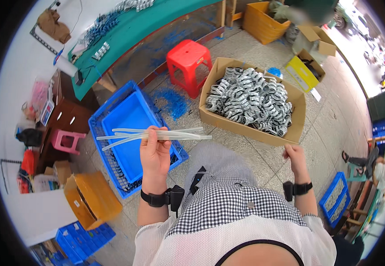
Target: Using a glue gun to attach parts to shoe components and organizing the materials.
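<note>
clear tubes [188, 137] are lying across the left hand's [155, 150] fingers

the left hand is pinching a small bunch of thin tubes near mid-length, thumb and fingers closing around them above a shallow blue tray [130, 111]. this central hold is probably balancing the two ends, as the bunch is running roughly level from side to side. the ends are spreading into a loose fan, likely because only one spot is being squeezed.

the right hand [295, 155] is hanging near the close edge of a cardboard carton [232, 125]. its fingers are curling partway in, showing nothing between them; whether they are touching the carton, i cannot tell.

the carton is standing on the floor, holding a heap of silver and black coiled strips [252, 99]; its upright walls seem to be stopping the springy pile from spilling. the tray is sitting inside a larger blue crate [118, 179], which is presumably supporting it.

beyond, a red stool [187, 55] is standing beside the green bench [166, 15], and blue scraps [172, 102] are littering the floor between stool and crate.
</note>
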A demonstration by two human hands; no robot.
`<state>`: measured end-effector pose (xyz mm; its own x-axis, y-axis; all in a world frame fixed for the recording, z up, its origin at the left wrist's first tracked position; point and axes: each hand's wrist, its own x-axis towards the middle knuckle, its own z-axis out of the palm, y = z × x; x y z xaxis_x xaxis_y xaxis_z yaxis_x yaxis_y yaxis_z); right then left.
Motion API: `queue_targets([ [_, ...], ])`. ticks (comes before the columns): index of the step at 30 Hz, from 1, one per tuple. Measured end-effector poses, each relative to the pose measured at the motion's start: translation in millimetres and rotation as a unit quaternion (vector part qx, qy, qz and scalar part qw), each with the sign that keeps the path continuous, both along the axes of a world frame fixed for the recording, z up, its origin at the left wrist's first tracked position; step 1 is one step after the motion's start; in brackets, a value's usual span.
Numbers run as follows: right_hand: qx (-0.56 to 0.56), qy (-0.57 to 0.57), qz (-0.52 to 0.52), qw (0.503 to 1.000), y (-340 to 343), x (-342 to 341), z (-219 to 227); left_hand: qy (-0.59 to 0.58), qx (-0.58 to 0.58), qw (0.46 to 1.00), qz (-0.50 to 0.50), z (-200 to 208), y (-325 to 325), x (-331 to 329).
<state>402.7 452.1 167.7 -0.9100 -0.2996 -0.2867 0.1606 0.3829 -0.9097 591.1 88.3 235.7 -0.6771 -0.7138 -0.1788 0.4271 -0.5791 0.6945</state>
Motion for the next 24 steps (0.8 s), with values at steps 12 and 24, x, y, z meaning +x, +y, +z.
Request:
queue_targets([
  [12, -0.095, 0.367, 0.476, 0.794, -321.9, -29.4, 70.2, -0.159, -0.188, 0.969, -0.014, -15.2, -74.2, -55.7],
  [24, -0.096, 0.074, 0.601, 0.790, -419.7, -72.8, 53.7, -0.205, -0.198, 0.958, -0.044, -25.1, -136.5, -126.2],
])
